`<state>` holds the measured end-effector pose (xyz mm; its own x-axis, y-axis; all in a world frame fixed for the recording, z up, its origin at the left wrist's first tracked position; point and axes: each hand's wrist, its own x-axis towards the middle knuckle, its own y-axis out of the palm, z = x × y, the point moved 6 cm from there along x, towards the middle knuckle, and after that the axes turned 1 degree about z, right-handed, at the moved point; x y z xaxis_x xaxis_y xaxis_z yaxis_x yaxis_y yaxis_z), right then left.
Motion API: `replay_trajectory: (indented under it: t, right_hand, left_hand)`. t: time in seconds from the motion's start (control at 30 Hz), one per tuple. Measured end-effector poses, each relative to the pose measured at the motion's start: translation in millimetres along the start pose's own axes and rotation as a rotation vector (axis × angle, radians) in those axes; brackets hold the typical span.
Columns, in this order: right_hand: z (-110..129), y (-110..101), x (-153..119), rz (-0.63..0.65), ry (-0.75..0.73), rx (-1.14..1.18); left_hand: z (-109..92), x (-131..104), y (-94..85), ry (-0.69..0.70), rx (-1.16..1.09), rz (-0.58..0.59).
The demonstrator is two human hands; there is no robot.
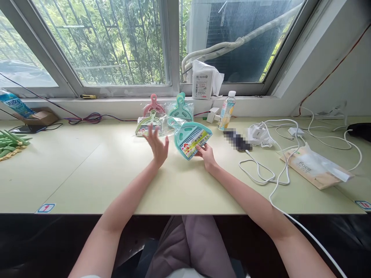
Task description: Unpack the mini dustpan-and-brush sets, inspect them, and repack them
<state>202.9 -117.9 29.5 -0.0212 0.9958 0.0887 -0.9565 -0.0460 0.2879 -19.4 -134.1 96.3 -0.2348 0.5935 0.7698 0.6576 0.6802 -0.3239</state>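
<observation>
My right hand (206, 156) grips the lower right edge of a teal mini dustpan and brush set (189, 139), wrapped in clear plastic with a yellow label. The set is tilted, its handle toward the upper left. To its left, my left hand (158, 146) is raised with fingers spread, holding nothing. Behind that hand stands a green dustpan and brush set (149, 123), partly covered by the fingers. A pink set (154, 106) and another teal set (181, 108), also in plastic, lean near the wall at the back.
Right of the sets stand a drink bottle (227, 111) and a partly blurred phone (237, 139). White cables (278, 181) trail over the table (95, 170) past a face-tissue pack (317, 166). A tissue box (202, 85) sits on the sill. Green strips (11, 144) lie far left.
</observation>
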Motion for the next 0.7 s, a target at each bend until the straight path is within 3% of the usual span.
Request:
replay_trajectory:
  t: [0.07,0.1,0.2,0.27,0.37,0.43,0.6,0.7]
  right_hand:
    - [2,-1,0,-0.024,-0.020,0.035]
    - [3,-2,0,-0.033,-0.023,0.048]
    - [4,-3,-1,-0.047,-0.027,0.060]
    - [5,-3,-1,-0.050,-0.021,0.048]
    - [3,-2,1,-0.032,-0.002,0.037]
    - [0,0,2,-0.007,0.011,0.030]
    - [-2,6,1,0.035,0.027,0.029]
    - [-3,7,1,0.047,0.016,0.051]
  left_hand:
    - [21,6,-13.7,-0.208,-0.021,-0.182]
    - [32,9,-16.0,-0.303,-0.066,-0.211]
    - [66,15,-2.5,-0.551,-0.409,-0.088]
    - [76,14,14.5,-0.683,-0.736,0.028]
    - [71,10,30.6,-0.758,-1.107,0.070]
    - [61,8,34.3,-0.732,-1.213,0.072]
    - [37,-2,47.6,-0.721,-1.244,0.361]
    - [30,-11,54.3,-0.721,-1.216,0.475]
